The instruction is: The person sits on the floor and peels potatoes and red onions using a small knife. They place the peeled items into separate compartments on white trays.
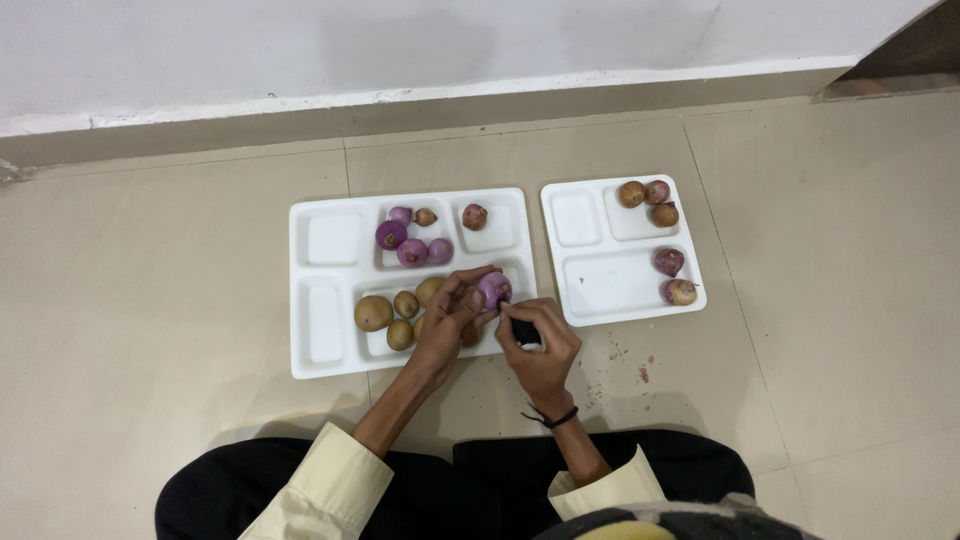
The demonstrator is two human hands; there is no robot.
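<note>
Two white compartment trays sit side by side on a beige tiled floor, and the person is seated right in front of them, looking straight down. Left hand is curled around a purple onion, fingers wrapped over its left side and holding it just above the near right corner of the bigger tray. Right hand is closed on a small dark tool, probably a knife or peeler, can't really tell which, and its tip end meets the onion's lower right side. So the onion lies up and a bit left of the right hand's grip, basically touching distance, with the left hand being the one actually carrying it. Too round to call any long axis on it. Under and beside the left hand there's a bunch of brown potatoes in the near big compartment, packed close, so the hands are working right on top of them. Further back on the same tray are more purple onions in the middle compartment and one reddish one alone in the back right slot. The smaller tray to the right has a few more brownish and reddish onions spread over two compartments, well apart from the hands. Some little peel scraps are on the floor just right of the right wrist, which has a dark band on it.
</note>
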